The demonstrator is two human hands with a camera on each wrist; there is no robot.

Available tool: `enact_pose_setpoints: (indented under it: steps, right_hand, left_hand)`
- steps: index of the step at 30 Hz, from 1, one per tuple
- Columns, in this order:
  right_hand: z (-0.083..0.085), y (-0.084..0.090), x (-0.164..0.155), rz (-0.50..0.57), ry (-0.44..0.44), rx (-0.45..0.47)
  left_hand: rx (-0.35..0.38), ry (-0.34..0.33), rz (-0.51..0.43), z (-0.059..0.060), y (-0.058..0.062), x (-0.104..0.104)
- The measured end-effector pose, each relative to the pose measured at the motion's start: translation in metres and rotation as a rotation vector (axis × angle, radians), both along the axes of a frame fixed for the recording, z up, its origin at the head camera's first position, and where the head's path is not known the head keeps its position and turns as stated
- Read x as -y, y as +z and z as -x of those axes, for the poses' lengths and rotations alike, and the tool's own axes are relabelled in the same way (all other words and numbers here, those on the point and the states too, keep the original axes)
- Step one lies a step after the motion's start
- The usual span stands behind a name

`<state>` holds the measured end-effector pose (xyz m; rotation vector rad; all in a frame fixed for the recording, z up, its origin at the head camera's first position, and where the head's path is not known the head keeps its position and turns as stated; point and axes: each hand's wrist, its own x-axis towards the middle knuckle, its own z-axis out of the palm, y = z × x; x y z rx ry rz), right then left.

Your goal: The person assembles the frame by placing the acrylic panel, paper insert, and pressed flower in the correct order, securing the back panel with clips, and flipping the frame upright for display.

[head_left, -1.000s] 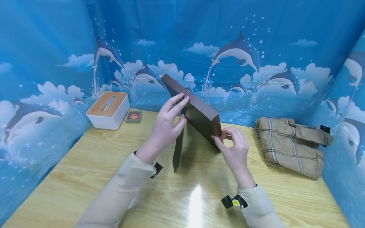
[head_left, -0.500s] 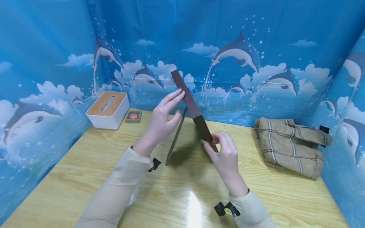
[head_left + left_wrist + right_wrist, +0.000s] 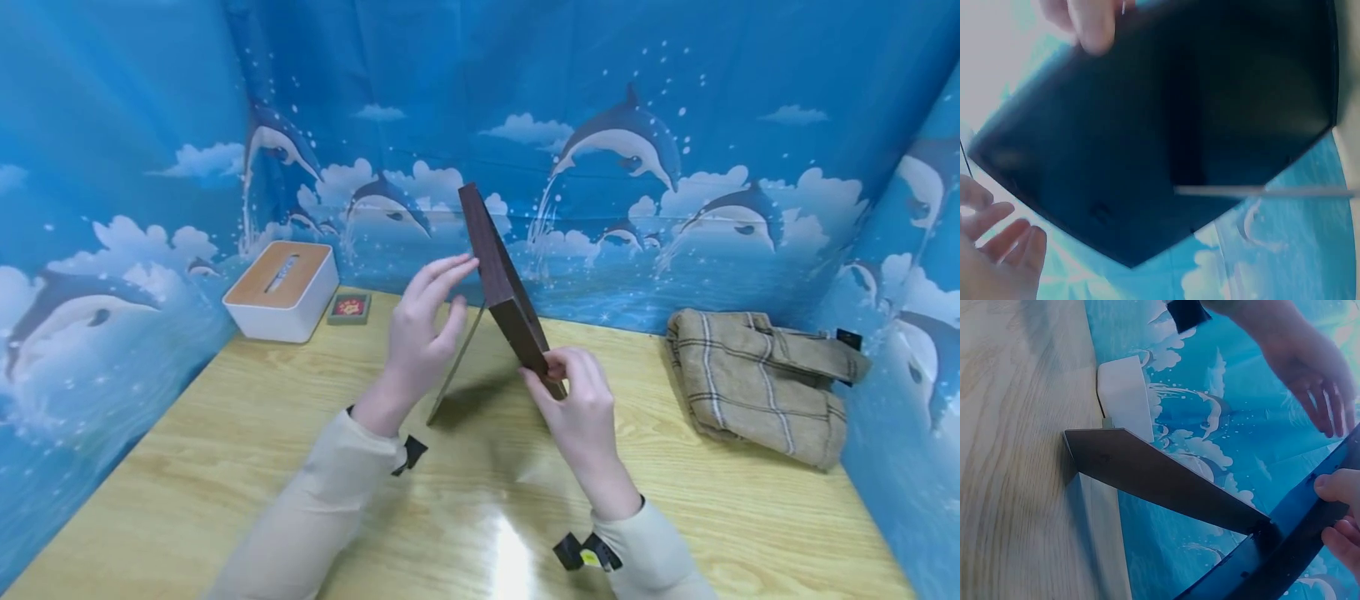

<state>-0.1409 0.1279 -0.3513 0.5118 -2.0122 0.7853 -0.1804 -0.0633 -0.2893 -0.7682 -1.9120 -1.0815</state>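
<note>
Right hand (image 3: 573, 400) pinched lower corner of dark picture frame (image 3: 504, 287), tilted, back stand (image 3: 455, 367) on table (image 3: 225, 433). Left hand (image 3: 423, 333) spread loose beside frame, holding nothing.

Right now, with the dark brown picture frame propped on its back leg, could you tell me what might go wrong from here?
1. The dark brown wooden picture frame leans steeply on its thin fold-out back leg; the leg might slide on the glossy wooden table, dropping the frame.
2. Only the right hand pinches its lower corner, while the left hand seems open beside it, so that one grip could let it tip.
</note>
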Motion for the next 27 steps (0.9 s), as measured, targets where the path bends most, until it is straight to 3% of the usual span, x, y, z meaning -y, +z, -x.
enact_pose_setpoints:
  steps: [3, 8, 15, 20, 27]
  right_hand:
    - [0.0, 0.001, -0.001, -0.004, -0.003, 0.007]
    - [0.001, 0.001, -0.003, -0.005, 0.019, 0.009]
    - [0.006, 0.005, -0.017, -0.103, 0.178, 0.092]
    - [0.013, 0.003, -0.036, -0.065, 0.308, 0.23]
    - [0.016, -0.008, -0.046, -0.058, 0.329, 0.291]
  left_hand:
    - [-0.073, 0.033, 0.012, -0.012, -0.003, -0.008]
    - [-0.09, 0.049, 0.01, -0.021, -0.004, -0.017]
    - [-0.1, 0.11, -0.03, -0.024, -0.005, -0.021]
    - [-0.12, 0.12, -0.033, -0.024, -0.005, -0.022]
    - [-0.124, 0.114, -0.025, -0.022, -0.003, -0.02]
